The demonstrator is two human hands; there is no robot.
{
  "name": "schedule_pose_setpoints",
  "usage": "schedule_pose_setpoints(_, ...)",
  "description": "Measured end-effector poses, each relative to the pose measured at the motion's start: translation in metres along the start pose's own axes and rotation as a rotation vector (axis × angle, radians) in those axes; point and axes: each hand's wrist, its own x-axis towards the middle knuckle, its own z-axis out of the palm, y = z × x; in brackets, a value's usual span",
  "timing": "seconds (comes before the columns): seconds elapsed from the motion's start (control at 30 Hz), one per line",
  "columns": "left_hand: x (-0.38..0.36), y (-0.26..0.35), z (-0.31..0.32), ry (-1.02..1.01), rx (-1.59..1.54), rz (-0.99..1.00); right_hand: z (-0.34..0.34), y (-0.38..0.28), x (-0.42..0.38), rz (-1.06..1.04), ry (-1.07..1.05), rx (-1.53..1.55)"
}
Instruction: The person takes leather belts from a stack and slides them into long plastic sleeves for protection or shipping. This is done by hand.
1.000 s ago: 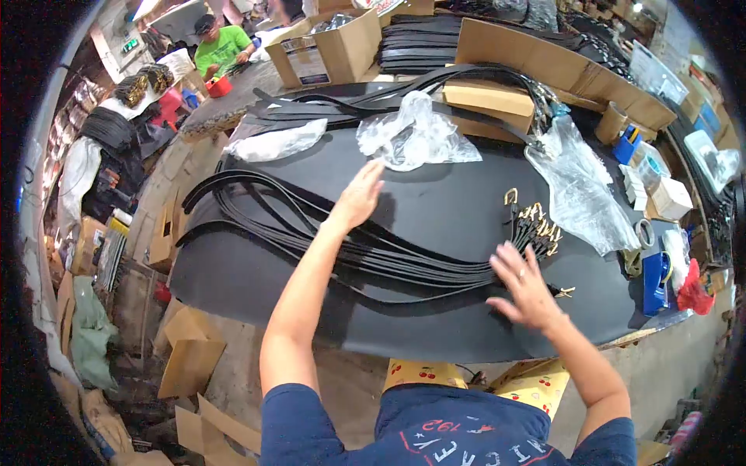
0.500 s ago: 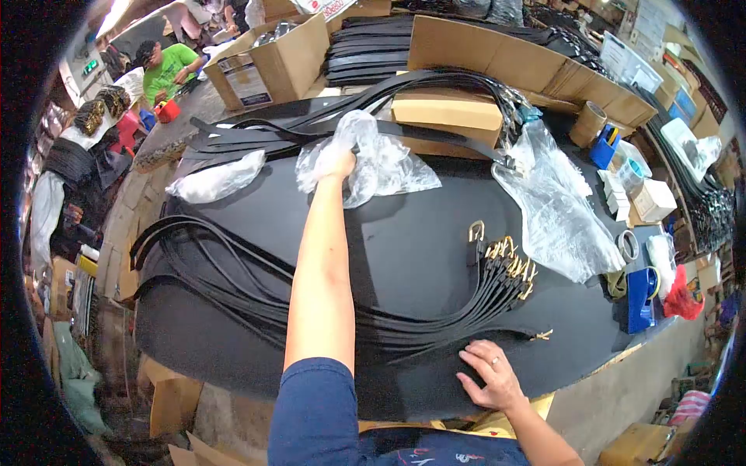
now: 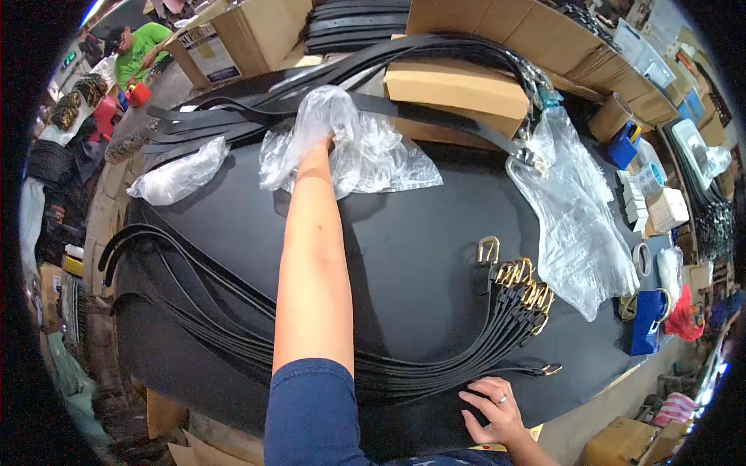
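Observation:
At the far side of the black table, my left hand (image 3: 318, 149) is closed on a crumpled clear plastic bag (image 3: 388, 163); folds of the plastic cover most of its fingers. My right hand (image 3: 495, 410) rests at the near edge, fingers apart and a ring on one, holding nothing. Just beyond it lies a bundle of black belts (image 3: 420, 373) with gold-coloured buckles (image 3: 528, 287) at the right end. One belt with its own buckle (image 3: 552, 370) lies nearest that hand.
More black belts (image 3: 373, 54) arch around a cardboard box (image 3: 458, 89). Plastic packaging lies left (image 3: 183, 175) and right (image 3: 579, 217). Tape rolls and a blue dispenser (image 3: 646, 322) stand at the right. Another person in green (image 3: 144, 50) is at the far left.
My left hand has shifted slightly left and away, deeper among the plastic folds. My right hand stays by the near edge. The view has shifted and moved nearer the table.

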Motion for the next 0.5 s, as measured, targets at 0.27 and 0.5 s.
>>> schedule_pose_setpoints(0.27,0.018,0.01,0.007,-0.015,0.041,0.061,0.0,-0.003,0.003,0.038,-0.012,-0.01)
schedule_pose_setpoints(0.5,0.041,0.013,0.007,-0.015,0.08,0.108,0.002,-0.003,0.003,0.057,0.015,-0.05)
